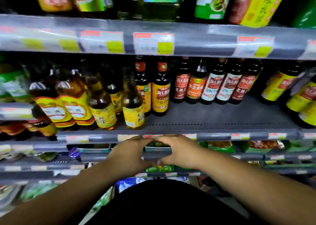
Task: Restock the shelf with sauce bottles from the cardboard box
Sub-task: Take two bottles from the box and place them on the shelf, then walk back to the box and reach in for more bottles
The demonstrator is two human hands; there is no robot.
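**A:** Hands first. State?

**B:** Left hand [131,154] and right hand [181,152] are close together, just below the front lip of the grey metal shelf [222,117]. Fingers curve inward toward each other, thumbs nearly meeting underneath. Through the gap I see only a green packet [158,144] on a lower tier. Whether they pinch anything small I cannot tell, as it is blurred there.

**A:** The task's things?

**B:** No bottle in either hand that I can make out. The cardboard box is not in view. On the shelf a row of dark sauce bottles with red labels [181,88] stands at the back. To its left are dark bottles with yellow labels [160,96], then amber bottles with yellow labels [133,110] near the front lip. A bare stretch lies in front of the red-labelled row.

**A:** So the gap to fill is right of centre. Risks?

**B:** Three, as I judge it.
- The amber bottles sit close to the edge. A forearm swinging in from the left could clip one and send it off the lip.
- The upper price-tag rail [153,43] hangs low over the shelf. A tall neck brought in upright might strike it.
- The back row mixes red, orange and white labels, so a new bottle could easily go in front of the wrong kind.
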